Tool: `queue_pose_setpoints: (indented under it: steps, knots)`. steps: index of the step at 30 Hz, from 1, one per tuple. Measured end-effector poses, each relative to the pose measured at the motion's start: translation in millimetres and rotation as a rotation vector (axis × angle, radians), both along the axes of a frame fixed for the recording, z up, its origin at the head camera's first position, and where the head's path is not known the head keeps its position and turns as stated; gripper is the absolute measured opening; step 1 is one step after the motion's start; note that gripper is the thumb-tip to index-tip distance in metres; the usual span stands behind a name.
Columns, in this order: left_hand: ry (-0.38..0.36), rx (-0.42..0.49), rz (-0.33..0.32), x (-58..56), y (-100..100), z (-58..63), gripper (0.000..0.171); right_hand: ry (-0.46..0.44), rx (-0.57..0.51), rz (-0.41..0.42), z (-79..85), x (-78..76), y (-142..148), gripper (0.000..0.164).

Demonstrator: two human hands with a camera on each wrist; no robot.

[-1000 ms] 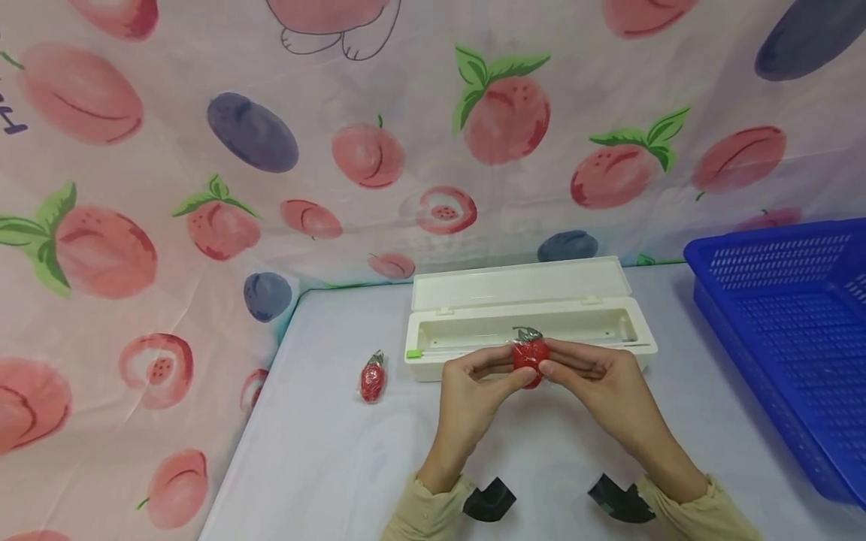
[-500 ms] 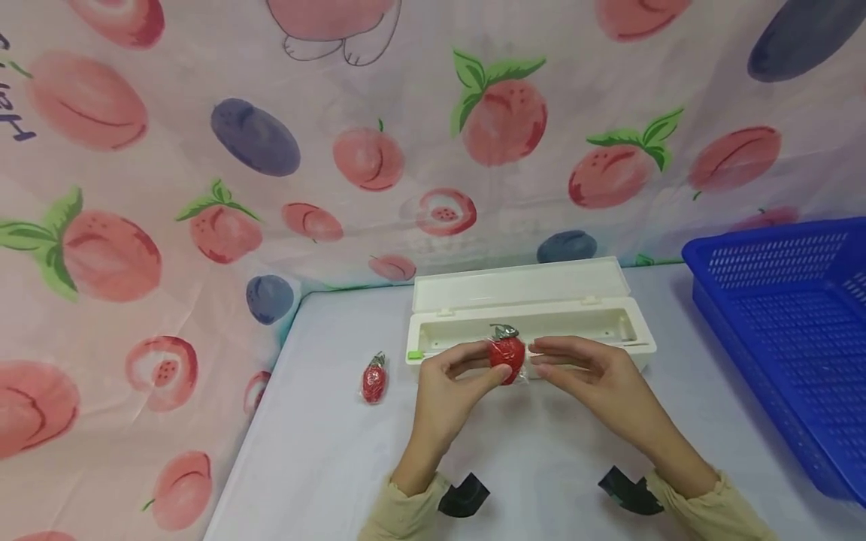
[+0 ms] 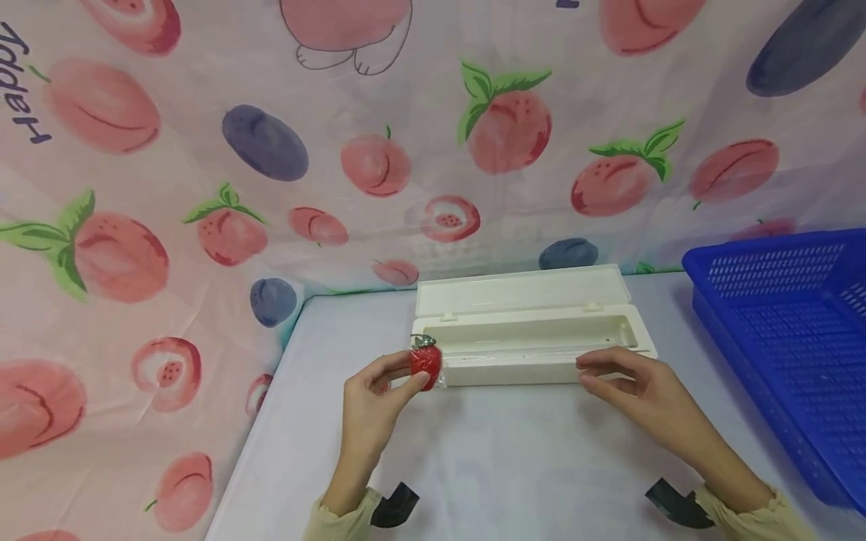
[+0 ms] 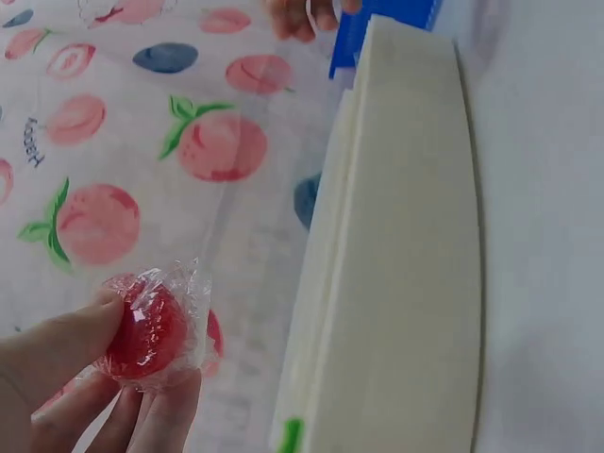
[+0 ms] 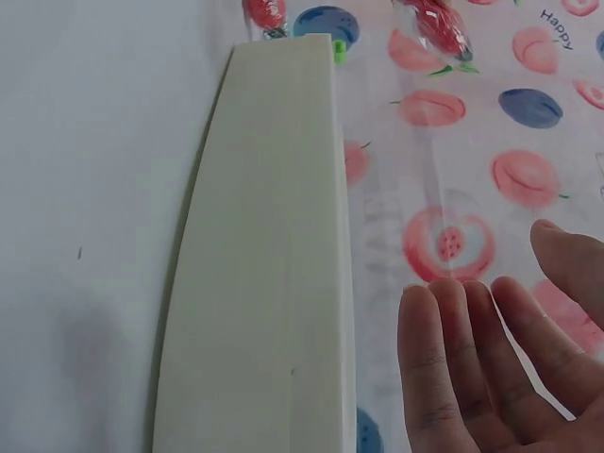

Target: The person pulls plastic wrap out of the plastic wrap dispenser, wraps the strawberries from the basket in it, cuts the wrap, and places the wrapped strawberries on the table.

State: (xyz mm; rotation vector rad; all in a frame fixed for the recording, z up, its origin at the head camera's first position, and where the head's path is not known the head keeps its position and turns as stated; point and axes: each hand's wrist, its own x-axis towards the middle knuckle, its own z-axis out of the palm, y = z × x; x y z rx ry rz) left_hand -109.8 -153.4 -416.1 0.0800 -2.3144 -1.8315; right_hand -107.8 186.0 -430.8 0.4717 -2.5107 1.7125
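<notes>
A red strawberry-shaped piece [image 3: 425,367] in clear plastic wrap, with a silvery-green leafy top, is pinched between the thumb and fingers of my left hand [image 3: 372,402], at the left front corner of a long white box [image 3: 521,373]. The left wrist view shows the wrapped strawberry [image 4: 146,330] close up. My right hand [image 3: 632,379] holds nothing; its fingers are loosely bent near the box's right front corner. Another wrapped red piece [image 5: 266,13] lies past the box's left end in the right wrist view; my left hand mostly hides it in the head view.
The box's hinged lid [image 3: 521,291] stands open toward the back. A green tab [image 5: 341,52] shows at the box's left end. A blue perforated basket [image 3: 751,406] stands at the right. Behind the white tabletop [image 3: 501,458] hangs a fruit-print cloth [image 3: 406,98].
Both hands held the strawberry a second ago. My right hand has let go and moved right, while my left hand has carried the strawberry leftward.
</notes>
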Motion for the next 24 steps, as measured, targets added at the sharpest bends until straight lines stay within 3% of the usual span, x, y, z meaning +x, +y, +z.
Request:
queue_pose_setpoints:
  steps: [6, 14, 24]
  knots:
    - [-0.052, -0.063, 0.095, 3.7, -21, -10.0, 0.032, 0.010, 0.028, -0.018, -5.2, 2.1, 8, 0.024]
    - [-0.116, -0.150, 0.142, 2.9, -33, -29.3, 0.033, -0.024, 0.113, -0.062, -15.7, 7.2, 21, 0.025]
    - [-0.168, -0.239, 0.178, -1.7, -40, -53.8, 0.030, -0.019, 0.110, -0.061, -27.6, 12.0, 30, 0.025]
